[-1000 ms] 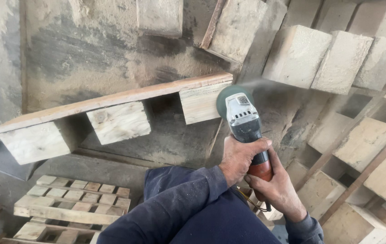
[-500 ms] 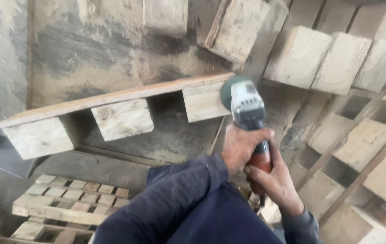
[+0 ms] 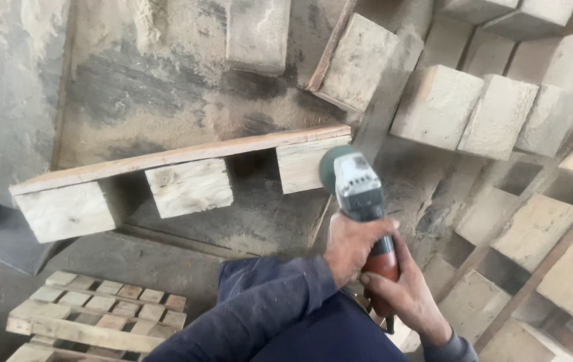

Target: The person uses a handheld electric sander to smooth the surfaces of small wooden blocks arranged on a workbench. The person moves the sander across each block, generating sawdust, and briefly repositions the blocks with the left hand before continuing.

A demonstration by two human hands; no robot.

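Both hands hold one angle grinder (image 3: 360, 201): the left hand (image 3: 353, 245) has its fingers wrapped tight around the grey body, and the right hand (image 3: 404, 295) has its fingers closed around the red handle at 6 o'clock from it, so the heavy tool stays steady. Its round disc (image 3: 326, 167) sits at the 12 o'clock end and touches the end wood block (image 3: 303, 164) under the long plank (image 3: 179, 156). The plank stands on its edge, so the three blocks face the person and the disc can reach them.
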